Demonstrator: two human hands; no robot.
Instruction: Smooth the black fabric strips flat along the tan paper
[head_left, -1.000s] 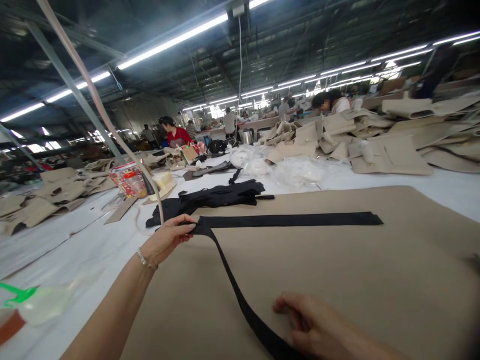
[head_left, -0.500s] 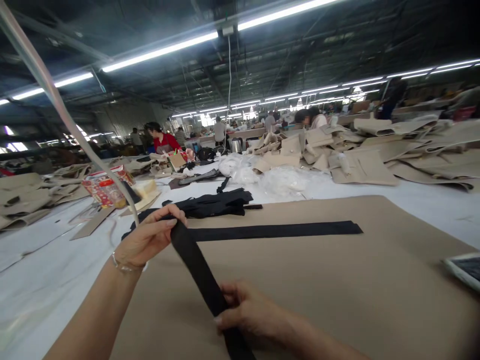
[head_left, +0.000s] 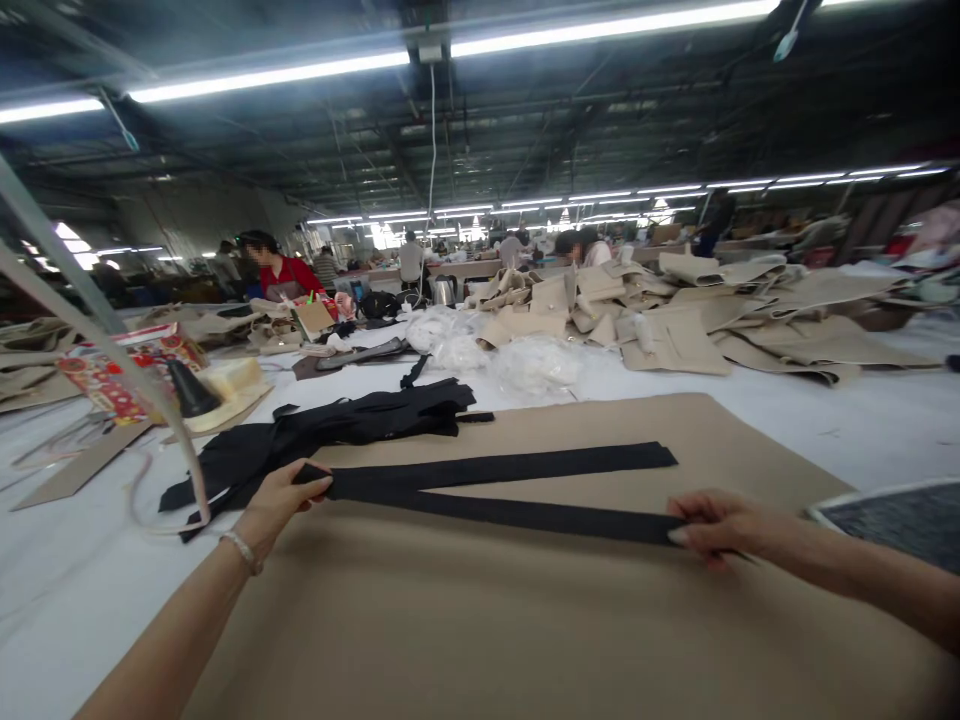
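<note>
Two long black fabric strips lie on a tan board (head_left: pixel 525 620). My left hand (head_left: pixel 277 505) pinches the left end of the nearer black strip (head_left: pixel 510 512). My right hand (head_left: pixel 712 525) grips that strip's right end, so it is stretched flat across the board. The farther black strip (head_left: pixel 540 463) lies just behind it, and both meet at the left by my left hand. A pile of black fabric pieces (head_left: pixel 337 425) sits behind my left hand.
A white table (head_left: pixel 90 560) carries the board. Stacks of tan cut pieces (head_left: pixel 675 330) and clear plastic bags (head_left: pixel 525 360) lie at the back. A colourful box (head_left: pixel 112 375) stands at the left. A grey pad (head_left: pixel 892 515) is at the right. Other people work in the distance.
My right hand has slid along the nearer strip from the board's middle out to its right end, laying it flat. My left hand stayed at the left end.
</note>
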